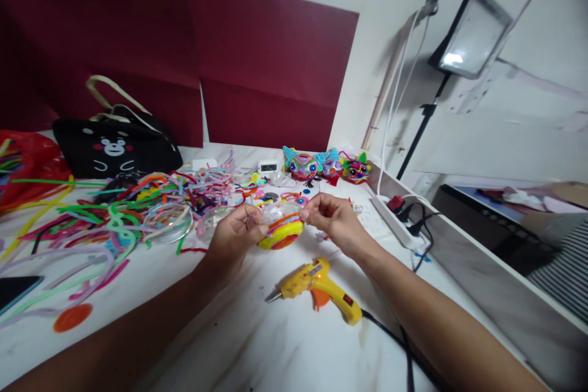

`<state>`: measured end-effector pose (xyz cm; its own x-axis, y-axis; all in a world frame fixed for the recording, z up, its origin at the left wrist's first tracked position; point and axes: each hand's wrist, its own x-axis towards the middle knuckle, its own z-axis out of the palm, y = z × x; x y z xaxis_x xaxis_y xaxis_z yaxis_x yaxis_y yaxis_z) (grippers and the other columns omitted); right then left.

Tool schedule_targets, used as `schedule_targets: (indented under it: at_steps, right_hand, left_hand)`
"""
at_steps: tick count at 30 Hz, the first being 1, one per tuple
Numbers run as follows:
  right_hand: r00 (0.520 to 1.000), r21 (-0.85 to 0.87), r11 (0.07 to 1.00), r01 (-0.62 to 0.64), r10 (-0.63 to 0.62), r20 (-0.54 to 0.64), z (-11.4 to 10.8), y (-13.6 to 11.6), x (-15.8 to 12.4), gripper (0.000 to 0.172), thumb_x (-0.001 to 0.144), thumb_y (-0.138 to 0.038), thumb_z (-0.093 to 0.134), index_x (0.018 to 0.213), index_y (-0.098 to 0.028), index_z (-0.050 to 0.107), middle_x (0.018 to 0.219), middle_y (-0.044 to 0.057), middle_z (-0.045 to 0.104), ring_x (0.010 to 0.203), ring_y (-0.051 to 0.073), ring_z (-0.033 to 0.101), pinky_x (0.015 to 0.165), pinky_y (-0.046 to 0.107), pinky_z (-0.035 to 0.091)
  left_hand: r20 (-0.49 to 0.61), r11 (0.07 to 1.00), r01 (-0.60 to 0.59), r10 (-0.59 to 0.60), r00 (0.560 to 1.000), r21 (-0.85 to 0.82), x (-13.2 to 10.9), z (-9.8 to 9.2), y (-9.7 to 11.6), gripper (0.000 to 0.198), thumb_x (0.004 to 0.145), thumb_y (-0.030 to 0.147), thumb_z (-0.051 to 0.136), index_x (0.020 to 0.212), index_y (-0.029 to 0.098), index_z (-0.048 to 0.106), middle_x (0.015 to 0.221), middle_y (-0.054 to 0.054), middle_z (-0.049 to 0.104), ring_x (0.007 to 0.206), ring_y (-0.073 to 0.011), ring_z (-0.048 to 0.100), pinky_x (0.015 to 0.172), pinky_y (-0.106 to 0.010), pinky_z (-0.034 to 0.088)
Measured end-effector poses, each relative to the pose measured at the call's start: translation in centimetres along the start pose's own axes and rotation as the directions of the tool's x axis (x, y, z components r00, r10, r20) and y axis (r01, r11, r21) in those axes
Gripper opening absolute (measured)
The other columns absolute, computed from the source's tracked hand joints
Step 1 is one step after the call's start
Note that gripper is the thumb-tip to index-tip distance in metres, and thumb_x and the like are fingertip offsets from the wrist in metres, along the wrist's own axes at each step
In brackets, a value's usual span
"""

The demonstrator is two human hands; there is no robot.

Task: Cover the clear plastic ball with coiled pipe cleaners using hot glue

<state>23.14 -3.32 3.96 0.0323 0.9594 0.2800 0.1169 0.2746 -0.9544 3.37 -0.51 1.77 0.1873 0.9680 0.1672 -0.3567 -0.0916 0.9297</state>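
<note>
Between my two hands is a clear plastic ball (283, 234), its lower part wrapped with yellow, orange and red pipe cleaners. My left hand (236, 234) grips its left side, thumb and fingers closed on the clear upper part. On the right, my right hand (333, 220) pinches the edge where a pipe cleaner runs along the ball. Some fingertips are hidden behind it. Just below, a yellow hot glue gun (321, 288) lies on its side with its nozzle pointing left.
Loose pipe cleaners (124, 214) cover the left of the table, around a clear round dish (168, 222). Decorated balls (303, 165) and a small digital clock (268, 166) stand at the back. A power strip (399, 220) and the glue gun's cord lie right; a black bag (114, 150) stands back left.
</note>
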Motion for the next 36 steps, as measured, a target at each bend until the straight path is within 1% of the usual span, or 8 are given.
schedule_targets:
  at_steps: [7,10,17,20,23,28,32,36]
  right_hand:
    - [0.992,0.069,0.991,-0.117,0.114,0.046,0.0,-0.1,-0.3,0.029,0.061,-0.035,0.085,0.070,-0.017,0.064,0.055,-0.005,0.056,0.047,0.007,0.039,0.043,0.020,0.029]
    - [0.987,0.093,0.984,-0.154,0.148,0.060,-0.1,0.1,-0.2,0.029,0.060,-0.033,0.085,0.070,-0.016,0.063,0.055,-0.005,0.056,0.047,0.006,0.041,0.042,0.020,0.028]
    - [0.979,0.106,0.974,-0.200,0.193,0.069,-0.4,0.7,-0.3,0.045,0.056,-0.030,0.092,0.084,-0.019,0.058,0.054,-0.010,0.054,0.045,0.006,0.042,0.043,0.019,0.030]
    - [0.968,0.088,0.968,-0.235,0.225,0.108,-0.8,0.9,-0.3,0.053,0.057,-0.031,0.093,0.095,-0.020,0.058,0.054,-0.012,0.052,0.045,0.005,0.041,0.044,0.018,0.030]
    - [0.948,0.081,0.956,-0.281,0.263,0.178,-1.2,1.2,-0.1,0.056,0.061,-0.039,0.092,0.104,-0.020,0.062,0.058,-0.009,0.055,0.047,0.006,0.045,0.044,0.018,0.029]
    - [0.919,0.117,0.941,-0.318,0.276,0.283,-1.5,1.9,0.1,0.051,0.061,-0.048,0.092,0.094,-0.016,0.068,0.061,-0.007,0.057,0.046,0.005,0.044,0.042,0.019,0.025]
    - [0.912,0.168,0.931,-0.323,0.259,0.317,-1.5,2.4,0.1,0.051,0.059,-0.049,0.093,0.085,-0.016,0.065,0.059,-0.007,0.055,0.045,0.004,0.041,0.043,0.020,0.024]
    - [0.907,0.225,0.915,-0.333,0.246,0.341,-1.4,2.6,0.1,0.051,0.060,-0.050,0.093,0.083,-0.017,0.061,0.058,-0.008,0.052,0.045,0.004,0.039,0.044,0.020,0.025]
  left_hand:
    - [0.028,1.000,0.006,-0.006,1.000,0.002,0.1,-0.6,-0.1,0.027,0.051,0.020,0.080,0.065,0.018,0.057,0.053,0.008,0.050,0.052,-0.0079,0.043,0.052,-0.019,0.038]
    - [0.053,1.000,0.003,-0.003,0.999,-0.007,0.0,-0.9,-0.1,0.026,0.053,0.020,0.081,0.064,0.018,0.057,0.052,0.008,0.051,0.050,-0.0073,0.042,0.051,-0.018,0.037]
    - [0.084,0.993,0.088,-0.081,0.993,-0.073,-0.2,-0.9,0.2,0.029,0.049,0.019,0.083,0.064,0.017,0.057,0.054,0.006,0.057,0.052,-0.0085,0.049,0.051,-0.018,0.039]
    - [0.096,0.989,0.093,-0.082,0.992,-0.115,-0.1,-0.9,0.1,0.031,0.049,0.019,0.085,0.065,0.016,0.059,0.055,0.007,0.057,0.051,-0.0074,0.049,0.050,-0.017,0.039]
    - [0.116,0.982,0.115,-0.098,0.988,-0.147,-0.1,-1.2,-0.2,0.034,0.049,0.022,0.088,0.067,0.016,0.060,0.056,0.006,0.059,0.052,-0.0083,0.052,0.052,-0.018,0.042]
    - [0.159,0.974,0.144,-0.117,0.980,-0.172,-0.3,-1.3,-0.3,0.034,0.053,0.023,0.088,0.068,0.016,0.059,0.057,0.005,0.060,0.053,-0.0087,0.052,0.052,-0.018,0.042]
    - [0.159,0.971,0.175,-0.149,0.976,-0.163,-0.4,-1.2,-0.6,0.034,0.055,0.027,0.087,0.070,0.017,0.059,0.062,0.004,0.062,0.058,-0.0107,0.055,0.056,-0.020,0.044]
    - [0.183,0.964,0.192,-0.158,0.970,-0.186,-0.4,-1.2,-0.9,0.033,0.056,0.026,0.086,0.069,0.017,0.058,0.061,0.004,0.060,0.058,-0.0106,0.052,0.056,-0.021,0.043]
